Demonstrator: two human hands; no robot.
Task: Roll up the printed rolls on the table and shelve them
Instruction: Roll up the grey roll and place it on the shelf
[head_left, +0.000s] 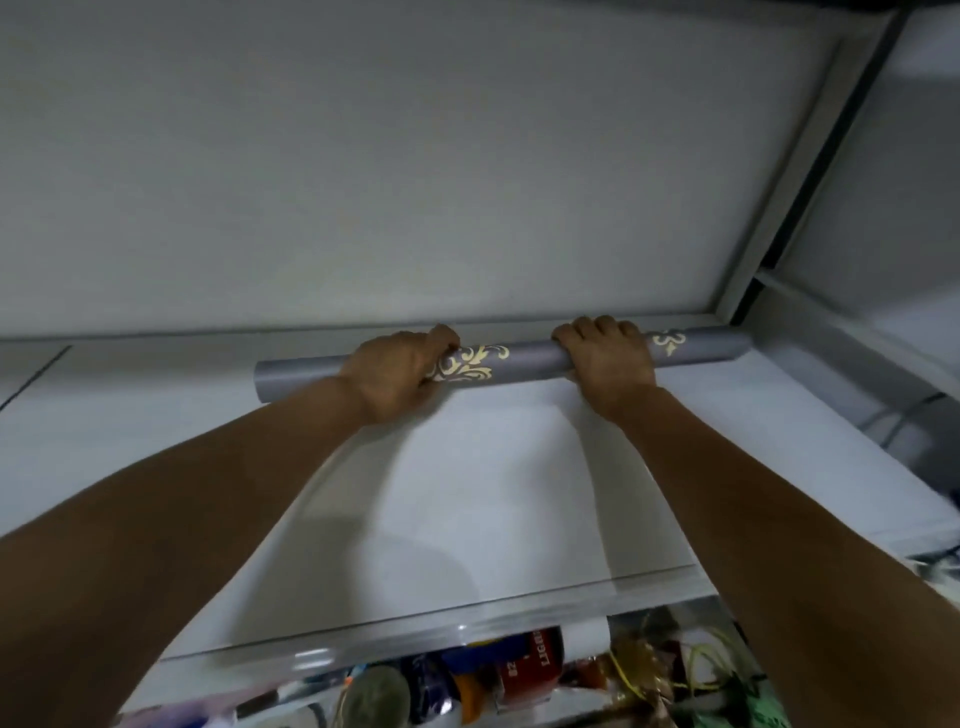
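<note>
Roll (524, 357) at 12 o'clock, lying crosswise on the white shelf (467, 519), close to the back panel (415, 182). Left hand (400, 371) and right hand (608, 358) each wrap it, fingers curled over the top, either side of the gold print. Best move, probably: seat it flush and level against the panel, then release both ends together — otherwise it may roll toward 6 o'clock, onto the clutter (519, 670) below.
</note>
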